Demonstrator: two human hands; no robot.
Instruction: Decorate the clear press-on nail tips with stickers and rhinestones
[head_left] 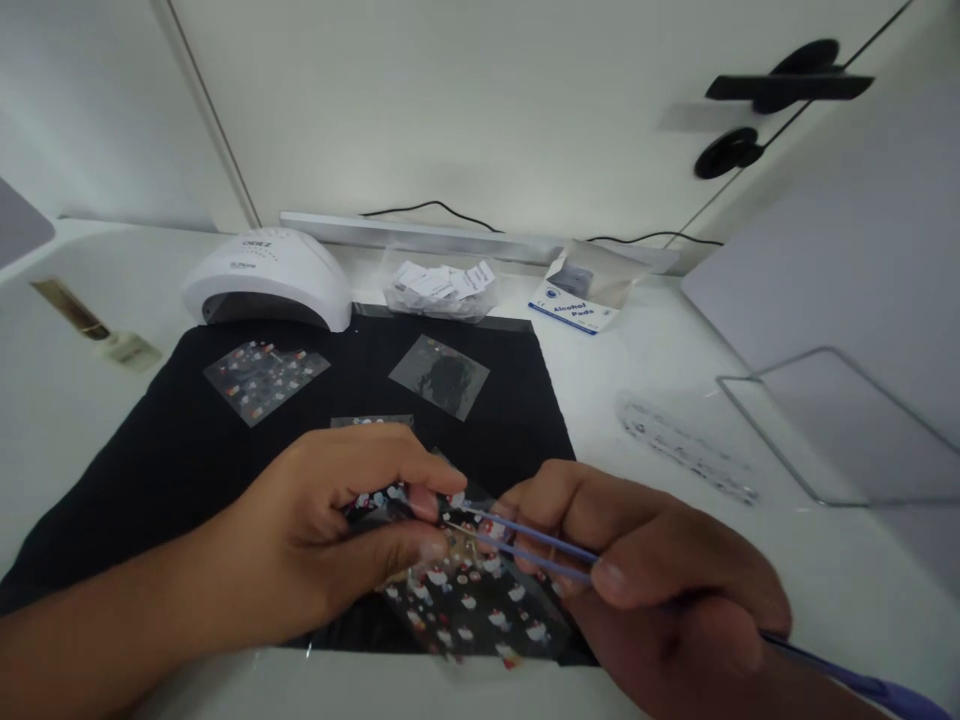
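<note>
My left hand (pixel 330 520) pinches a clear sticker sheet (pixel 480 620) between thumb and fingers, near the sheet's upper edge. Small white, red and orange designs are printed on it, and it hangs tilted over the front of the black mat. My right hand (pixel 660 570) is closed around purple tweezers (pixel 885 692), whose slim arms point left. Their tips meet the sheet close to my left thumb and index finger; whether something is gripped between them I cannot make out. Some right fingers lie behind the tweezers beside the sheet.
On the black mat (pixel 172 440) lie a patterned clear sheet (pixel 266 380) and a clear sheet with a dark patch (pixel 439 378). Behind stand a white nail lamp (pixel 270 265), a bag of white packets (pixel 442 285) and an alcohol pads box (pixel 577 300). A bottle (pixel 127 350) lies left; a wire stand (pixel 832 500) is right.
</note>
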